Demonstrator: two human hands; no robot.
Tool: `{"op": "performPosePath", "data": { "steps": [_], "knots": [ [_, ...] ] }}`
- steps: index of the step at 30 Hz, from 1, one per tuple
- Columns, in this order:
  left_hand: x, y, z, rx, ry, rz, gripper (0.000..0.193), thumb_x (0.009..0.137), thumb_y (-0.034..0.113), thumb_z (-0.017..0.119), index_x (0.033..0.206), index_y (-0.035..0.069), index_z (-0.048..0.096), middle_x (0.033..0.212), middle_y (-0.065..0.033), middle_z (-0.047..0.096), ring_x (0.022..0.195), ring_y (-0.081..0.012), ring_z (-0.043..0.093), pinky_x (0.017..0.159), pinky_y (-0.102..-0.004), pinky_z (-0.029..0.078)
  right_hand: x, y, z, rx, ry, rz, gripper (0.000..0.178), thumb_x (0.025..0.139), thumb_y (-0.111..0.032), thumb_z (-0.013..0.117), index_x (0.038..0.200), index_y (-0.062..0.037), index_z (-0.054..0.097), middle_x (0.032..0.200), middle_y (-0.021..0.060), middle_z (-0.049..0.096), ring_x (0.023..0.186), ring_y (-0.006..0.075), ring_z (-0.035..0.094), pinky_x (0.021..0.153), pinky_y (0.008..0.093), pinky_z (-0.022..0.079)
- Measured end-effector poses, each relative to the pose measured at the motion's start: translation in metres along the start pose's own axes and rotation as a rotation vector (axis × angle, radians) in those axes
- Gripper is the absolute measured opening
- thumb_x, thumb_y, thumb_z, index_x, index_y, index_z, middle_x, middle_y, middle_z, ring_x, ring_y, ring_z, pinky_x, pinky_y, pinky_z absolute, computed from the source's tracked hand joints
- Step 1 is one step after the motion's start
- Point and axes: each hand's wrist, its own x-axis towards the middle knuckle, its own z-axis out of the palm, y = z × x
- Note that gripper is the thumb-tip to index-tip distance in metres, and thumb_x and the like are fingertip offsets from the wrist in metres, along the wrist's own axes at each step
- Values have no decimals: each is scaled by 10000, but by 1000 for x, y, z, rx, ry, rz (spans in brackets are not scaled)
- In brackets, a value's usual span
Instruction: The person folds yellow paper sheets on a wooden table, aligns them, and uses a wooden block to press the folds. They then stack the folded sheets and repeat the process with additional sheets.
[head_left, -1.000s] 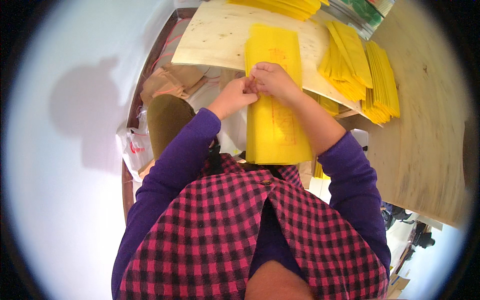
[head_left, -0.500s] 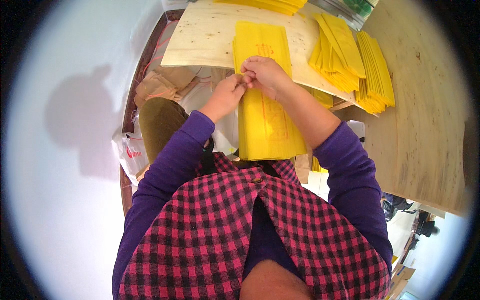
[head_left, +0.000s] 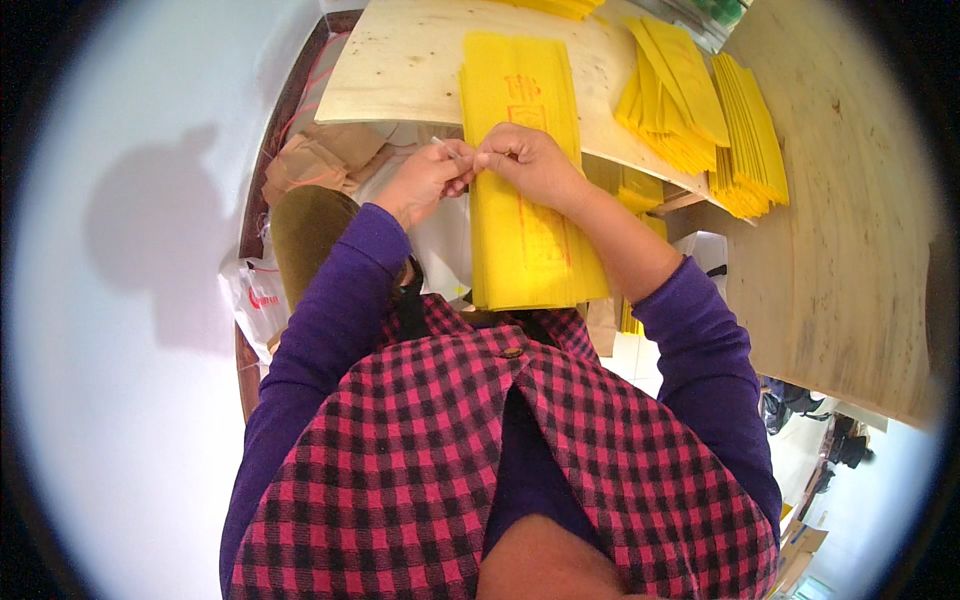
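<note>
Our left hand (head_left: 424, 184) has thumb and fingers closed on a thin pale strip (head_left: 443, 147); fingertips of our right hand (head_left: 533, 170) meet them, though we cannot tell whether they clamp anything; the yellow bundle (head_left: 530, 240) crosses the near edge of the tabletop (head_left: 400, 75), its lower end overhanging toward us; we seem to be working the strip at the bundle's left edge; next calls for a firm, precise pinch.
</note>
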Motion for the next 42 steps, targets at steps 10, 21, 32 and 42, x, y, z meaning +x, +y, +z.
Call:
{"op": "performPosePath", "data": {
  "steps": [10, 21, 32, 42],
  "knots": [
    [-1, -2, -5, 839, 188, 438, 121, 782, 62, 625, 879, -7, 609, 763, -35, 586, 732, -138, 578, 653, -241, 464, 8, 10, -3, 61, 19, 350, 176, 802, -185, 590, 798, -11, 620, 653, 80, 595, 613, 119, 563, 578, 268, 460],
    [-6, -5, 13, 1195, 422, 872, 88, 725, 67, 604, 807, 61, 569, 762, -117, 577, 687, -311, 573, 589, -371, 466, 19, 11, -3, -244, -32, 264, 142, 744, -107, 574, 829, -13, 640, 726, 115, 639, 644, 192, 618, 616, 295, 491],
    [1, -22, 11, 829, 570, 735, 88, 716, 37, 654, 757, 33, 576, 757, -111, 602, 644, -234, 600, 591, -292, 484, 21, 11, 1, -470, -89, 239, 142, 697, -152, 619, 784, -44, 649, 762, 145, 637, 724, 288, 617, 667, 365, 491],
    [4, -22, 12, 523, 485, 569, 121, 767, 6, 620, 887, 3, 628, 792, -94, 609, 705, -149, 618, 633, -251, 508, 18, 19, 4, -471, -29, 206, 128, 700, -174, 624, 751, -58, 644, 744, 153, 629, 723, 320, 608, 662, 390, 488]
  ]
}}
